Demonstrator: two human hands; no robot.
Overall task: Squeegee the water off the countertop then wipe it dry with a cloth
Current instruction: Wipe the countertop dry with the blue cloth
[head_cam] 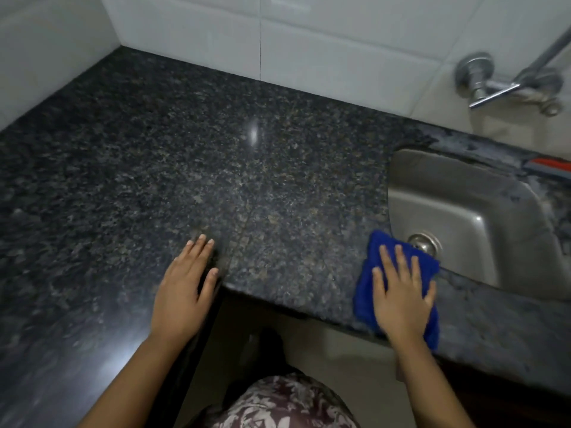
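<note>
The dark speckled granite countertop (216, 156) wraps around an inner corner. My right hand (401, 291) lies flat, fingers spread, pressing a folded blue cloth (366, 288) onto the counter's front edge beside the sink. My left hand (185, 285) rests flat on the counter at the inner corner edge, fingers together, holding nothing. An orange and grey object (548, 165), which may be the squeegee, lies on the counter behind the sink at the right edge of view.
A steel sink (463, 205) with a drain (425, 244) sits right of the cloth. A chrome wall tap (506, 84) juts out above it. White tiled walls (309, 41) bound the counter at the back and left. Floor lies below the counter edge.
</note>
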